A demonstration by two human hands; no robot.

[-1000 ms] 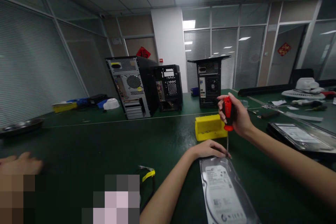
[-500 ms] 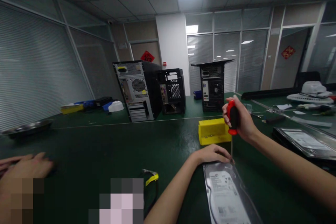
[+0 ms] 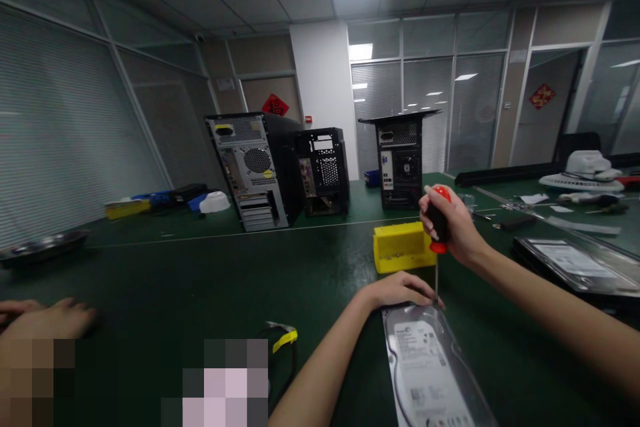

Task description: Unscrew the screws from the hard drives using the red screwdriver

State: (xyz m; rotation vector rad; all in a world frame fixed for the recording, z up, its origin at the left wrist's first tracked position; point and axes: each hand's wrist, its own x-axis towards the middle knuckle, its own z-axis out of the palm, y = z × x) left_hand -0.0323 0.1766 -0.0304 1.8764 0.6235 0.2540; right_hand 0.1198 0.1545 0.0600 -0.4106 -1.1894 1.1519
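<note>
R. hand [image 3: 454,221]: gripping red/blk screwdriver [image 3: 439,228], best held plumb w/ steady pressure. L. hand [image 3: 395,291]: at far end of HDD [image 3: 429,373], grip unclear.

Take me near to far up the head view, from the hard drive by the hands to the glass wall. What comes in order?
Hard drive, left hand at its far end, yellow bin, rightmost computer tower, glass wall. Left out: the screwdriver and right hand, whose places overlap several of these.
</note>
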